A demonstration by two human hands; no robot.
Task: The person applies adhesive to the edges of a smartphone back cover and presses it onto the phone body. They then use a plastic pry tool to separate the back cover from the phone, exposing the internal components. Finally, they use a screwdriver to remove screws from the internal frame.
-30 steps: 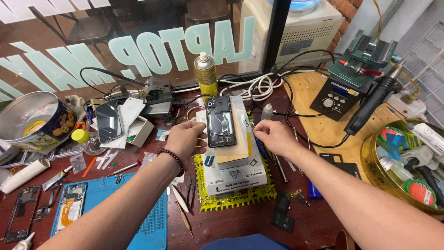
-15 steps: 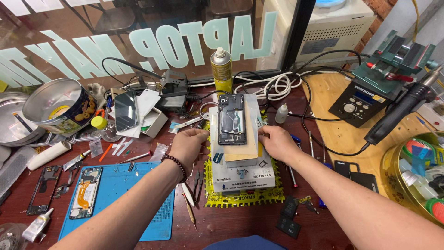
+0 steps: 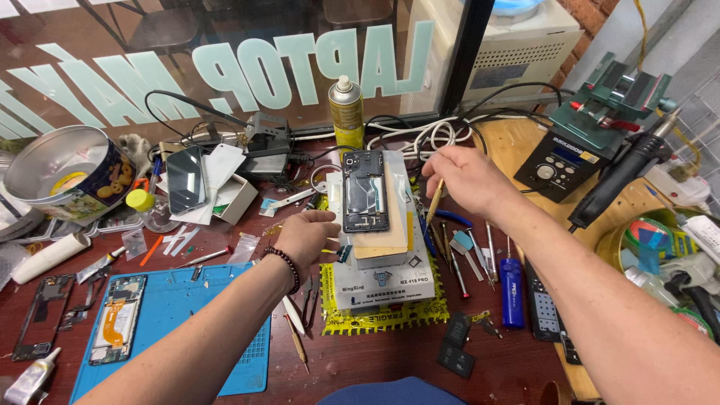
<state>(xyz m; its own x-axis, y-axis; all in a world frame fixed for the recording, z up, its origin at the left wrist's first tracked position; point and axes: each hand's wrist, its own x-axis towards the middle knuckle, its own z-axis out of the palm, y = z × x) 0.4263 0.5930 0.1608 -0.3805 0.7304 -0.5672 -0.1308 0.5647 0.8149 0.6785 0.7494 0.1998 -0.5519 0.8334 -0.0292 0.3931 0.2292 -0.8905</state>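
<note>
An opened phone (image 3: 365, 191) with its back off lies face down on a tan pad atop a grey heating platform (image 3: 382, 281), which sits on a yellow mat. My left hand (image 3: 306, 234), a bead bracelet on its wrist, rests with loosely bent fingers at the platform's left edge, with nothing seen in it. My right hand (image 3: 461, 176) hovers above the platform's upper right corner and pinches a thin wooden-handled tool (image 3: 434, 202) whose tip points down beside the phone.
A yellow spray can (image 3: 346, 112) stands behind the platform. Tweezers and picks (image 3: 465, 255) and a blue screwdriver (image 3: 512, 292) lie to its right. At the left are a blue mat (image 3: 187, 315) with a stripped phone frame (image 3: 116, 319) and a round tin (image 3: 64, 176). A soldering station (image 3: 566, 161) stands at the right.
My right hand has lifted off the platform's right side, moved up and right, and now holds the thin tool. My left hand slid slightly down and left.
</note>
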